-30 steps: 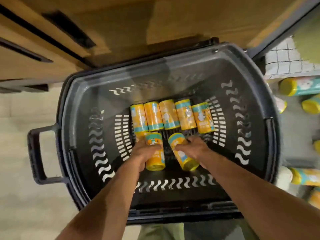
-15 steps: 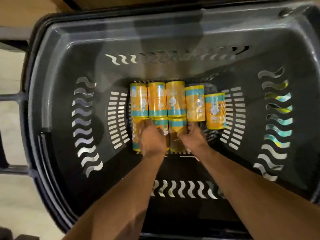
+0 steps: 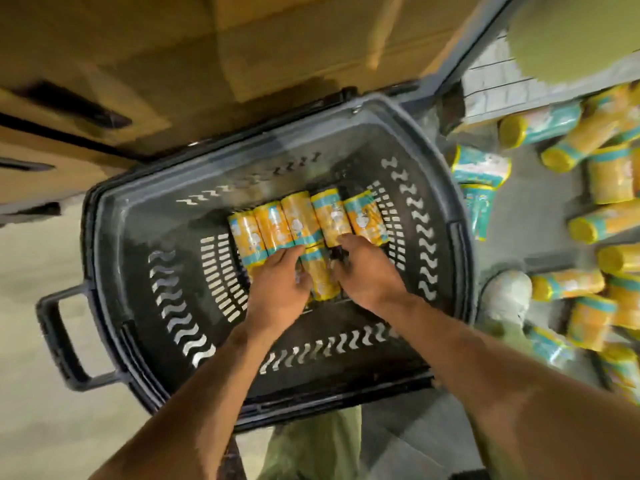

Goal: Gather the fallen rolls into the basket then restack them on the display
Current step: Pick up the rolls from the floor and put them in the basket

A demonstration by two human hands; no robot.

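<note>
Nearest, two bare forearms reach down into the dark plastic basket [image 3: 114, 237], which stands on the floor. The left hand [image 3: 277, 289] lies over the front rolls with its fingers bent across them. The right hand [image 3: 367, 271] is just beside it, fingers curled downward. I cannot tell whether either hand is actually gripping. Between the two hands, on the basket's bottom, a yellow and teal front roll [image 3: 320, 278] shows, touching both. Just beyond it, a row of five rolls [image 3: 301, 220] lies side by side along the basket's far side. To the right of the basket, the fallen rolls [image 3: 609, 174] lie scattered on the floor. Beyond the basket's far rim stands a wooden cabinet [image 3: 242, 64].
</note>
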